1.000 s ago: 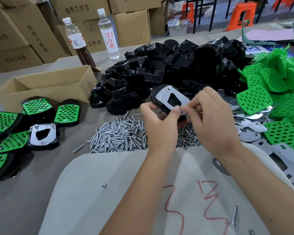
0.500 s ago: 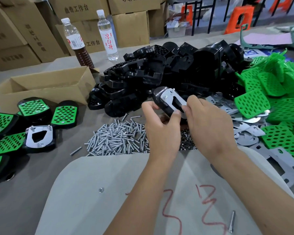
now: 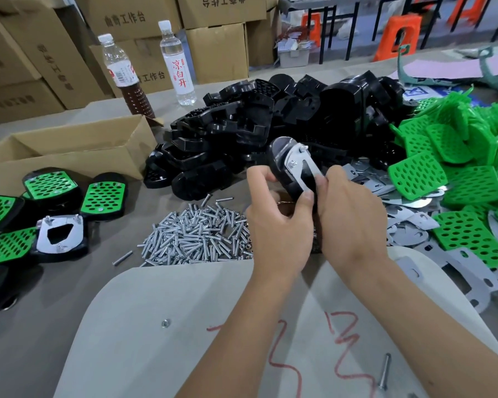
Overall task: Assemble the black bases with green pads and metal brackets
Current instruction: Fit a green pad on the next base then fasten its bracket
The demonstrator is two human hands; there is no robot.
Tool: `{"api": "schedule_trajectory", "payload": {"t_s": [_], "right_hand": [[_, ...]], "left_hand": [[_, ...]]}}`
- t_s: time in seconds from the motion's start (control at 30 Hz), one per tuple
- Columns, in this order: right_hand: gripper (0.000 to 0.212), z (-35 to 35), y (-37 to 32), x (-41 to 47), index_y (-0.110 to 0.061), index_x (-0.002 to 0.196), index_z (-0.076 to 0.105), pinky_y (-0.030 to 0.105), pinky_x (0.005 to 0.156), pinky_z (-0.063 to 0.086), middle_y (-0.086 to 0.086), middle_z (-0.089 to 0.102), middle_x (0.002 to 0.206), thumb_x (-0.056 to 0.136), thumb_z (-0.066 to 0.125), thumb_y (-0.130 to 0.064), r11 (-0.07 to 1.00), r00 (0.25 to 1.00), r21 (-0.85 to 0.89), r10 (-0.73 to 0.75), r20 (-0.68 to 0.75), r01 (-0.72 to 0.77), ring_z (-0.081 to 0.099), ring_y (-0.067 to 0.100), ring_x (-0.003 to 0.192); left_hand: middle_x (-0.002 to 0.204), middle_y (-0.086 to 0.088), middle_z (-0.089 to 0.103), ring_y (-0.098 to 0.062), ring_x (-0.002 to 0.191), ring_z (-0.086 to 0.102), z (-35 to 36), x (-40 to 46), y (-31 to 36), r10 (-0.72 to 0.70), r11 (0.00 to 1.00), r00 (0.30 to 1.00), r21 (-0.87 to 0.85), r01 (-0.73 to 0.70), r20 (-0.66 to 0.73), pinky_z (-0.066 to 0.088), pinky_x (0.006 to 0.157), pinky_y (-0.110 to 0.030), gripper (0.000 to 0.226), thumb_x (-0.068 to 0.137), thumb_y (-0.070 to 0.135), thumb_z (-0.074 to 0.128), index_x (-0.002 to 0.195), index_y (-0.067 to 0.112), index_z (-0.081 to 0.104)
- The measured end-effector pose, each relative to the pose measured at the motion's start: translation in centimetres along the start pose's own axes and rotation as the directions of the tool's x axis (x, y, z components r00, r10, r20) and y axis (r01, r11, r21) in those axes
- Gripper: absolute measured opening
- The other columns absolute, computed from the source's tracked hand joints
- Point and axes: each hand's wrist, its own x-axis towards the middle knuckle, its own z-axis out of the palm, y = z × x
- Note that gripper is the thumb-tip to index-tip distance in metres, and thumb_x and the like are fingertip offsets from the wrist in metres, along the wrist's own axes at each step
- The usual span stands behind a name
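Clearly the piece in work was the black base (image 3: 281,165), held tilted on edge in the air just in front of the heap of black bases (image 3: 256,133), with a metal bracket (image 3: 302,170) lying against its upturned face and two screw ends standing out of the bracket's far end. The left hand (image 3: 279,225) was clamped on the base, thumb pressed to the bracket's near edge and fingers curled round behind; the right hand (image 3: 354,216) pinched the bracket's near end, though what its fingertips held there could not be told. Below the held base lay the pile of screws (image 3: 196,239) on the bench (image 3: 41,326); to the right of that pile sat loose brackets and the green pads (image 3: 443,179), and to its left several finished bases (image 3: 61,239). By the look of it, the base was stiff moulded plastic, light and somewhat glossy, so likely to slip if gripped on its curved side alone; taking it across the rim with a thumb on the bracket seemed soundest. The bracket appeared thin, rigid sheet with hard edges, best pinched flat by its end, well away from the screw ends.
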Motion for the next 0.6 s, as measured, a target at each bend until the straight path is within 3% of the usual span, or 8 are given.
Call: {"api": "schedule_trajectory", "payload": {"t_s": [0.1,0.2,0.33,0.4,0.47,0.53,0.6], "right_hand": [[0.037,0.0,0.1,0.0,-0.016,0.085,0.033,0.042,0.06,0.021,-0.002,0.039,0.064,0.112,0.025,-0.039,0.997,0.998,0.033,0.064,-0.009,-0.064,0.036,0.028,0.062],[0.033,-0.2,0.2,0.0,-0.015,0.09,0.039,0.041,0.061,0.025,-0.003,0.044,0.07,0.109,0.034,-0.041,0.991,0.999,0.13,0.028,-0.036,-0.024,0.043,0.031,0.07],[0.03,-0.5,1.0,-0.1,-0.018,0.126,0.056,0.042,0.078,0.046,-0.002,0.053,0.116,0.104,0.045,-0.036,0.924,0.978,0.324,-0.206,-0.025,0.203,0.056,0.021,0.096],[0.036,-0.6,1.4,-0.1,-0.022,0.137,0.057,0.037,0.093,0.047,-0.005,0.052,0.126,0.105,0.044,-0.034,0.879,0.951,0.399,-0.305,0.046,0.262,0.054,0.015,0.112],[0.04,-0.7,1.3,0.0,-0.025,0.138,0.057,0.028,0.097,0.043,-0.005,0.056,0.126,0.102,0.049,-0.038,0.85,0.93,0.454,-0.351,0.109,0.267,0.054,0.013,0.115],[0.041,-0.8,0.1,0.1,-0.024,0.132,0.063,0.03,0.094,0.046,-0.003,0.063,0.119,0.092,0.062,-0.034,0.844,0.914,0.461,-0.378,0.145,0.275,0.058,0.016,0.109],[0.022,-0.6,-1.7,0.3,-0.021,0.112,0.069,0.034,0.08,0.049,-0.006,0.07,0.097,0.09,0.069,-0.024,0.84,0.913,0.461,-0.386,0.133,0.288,0.063,0.015,0.091]], "left_hand": [[0.08,-0.004,0.073,-0.026,0.07,0.072,0.2,-0.1,0.0,0.029,0.999,1.0,0.019,-0.03,0.009,0.058,0.07,-0.055,0.036,0.09,0.013,0.07,0.106,0.028,0.041],[0.084,-0.01,0.073,-0.034,0.074,0.072,0.1,0.0,0.1,-0.047,0.998,0.999,-0.037,0.046,-0.023,0.058,0.074,-0.06,0.036,0.089,0.015,0.071,0.104,0.027,0.041],[0.087,-0.005,0.071,-0.027,0.079,0.071,-0.3,0.2,0.6,-0.15,0.984,0.984,-0.107,0.14,-0.093,0.059,0.079,-0.057,0.036,0.083,0.022,0.072,0.104,0.021,0.044],[0.085,0.0,0.068,-0.022,0.077,0.068,-0.7,0.6,0.8,-0.187,0.978,0.974,-0.117,0.172,-0.127,0.059,0.08,-0.053,0.035,0.082,0.02,0.072,0.104,0.016,0.045],[0.085,-0.003,0.065,-0.022,0.075,0.064,-1.1,1.1,1.1,-0.202,0.977,0.967,-0.096,0.189,-0.155,0.057,0.076,-0.048,0.032,0.087,0.015,0.073,0.103,0.015,0.045],[0.083,-0.002,0.061,-0.017,0.071,0.058,-1.9,1.5,1.6,-0.19,0.982,0.962,-0.025,0.189,-0.194,0.05,0.07,-0.037,0.031,0.09,0.018,0.072,0.101,0.016,0.043],[0.078,0.001,0.058,-0.016,0.069,0.055,-3.2,1.9,2.2,-0.15,0.983,0.962,0.072,0.17,-0.229,0.044,0.069,-0.035,0.027,0.095,0.027,0.067,0.097,0.019,0.042]]}}
